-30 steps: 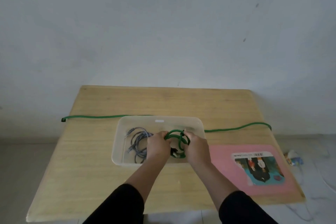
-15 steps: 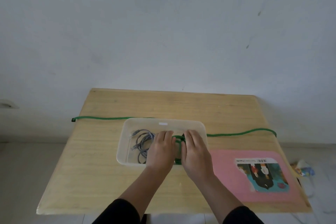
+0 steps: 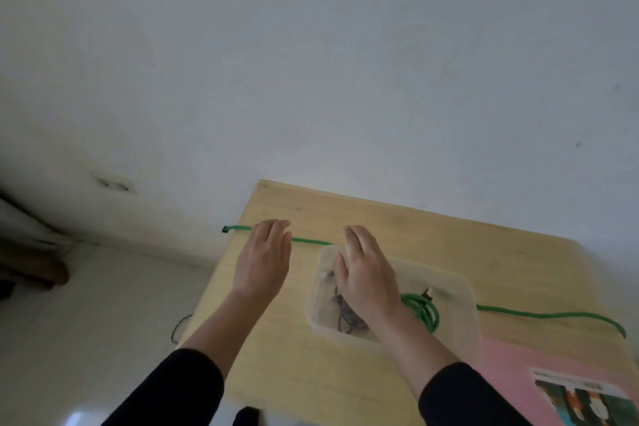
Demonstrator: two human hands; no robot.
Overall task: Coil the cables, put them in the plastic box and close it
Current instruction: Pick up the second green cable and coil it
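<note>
A clear plastic box (image 3: 460,301) stands open on the wooden table (image 3: 432,239). Inside it lie a coiled green cable (image 3: 423,311) on the right and a grey cable (image 3: 345,316) on the left, partly hidden by my right wrist. A long green cable (image 3: 539,315) stretches across the table behind the box, its left end hanging past the table edge. My left hand (image 3: 262,261) hovers flat and empty over that cable, left of the box. My right hand (image 3: 366,273) is flat and empty above the box's left end.
The pink lid (image 3: 511,370) with a picture label lies on the table at the right of the box. A wall socket (image 3: 112,181) sits low on the wall at the left. The floor lies beyond the table's left edge.
Both hands have let go of the green coil, left it in the box, and moved up and to the left with fingers extended. The view has swung to the left and tilted.
</note>
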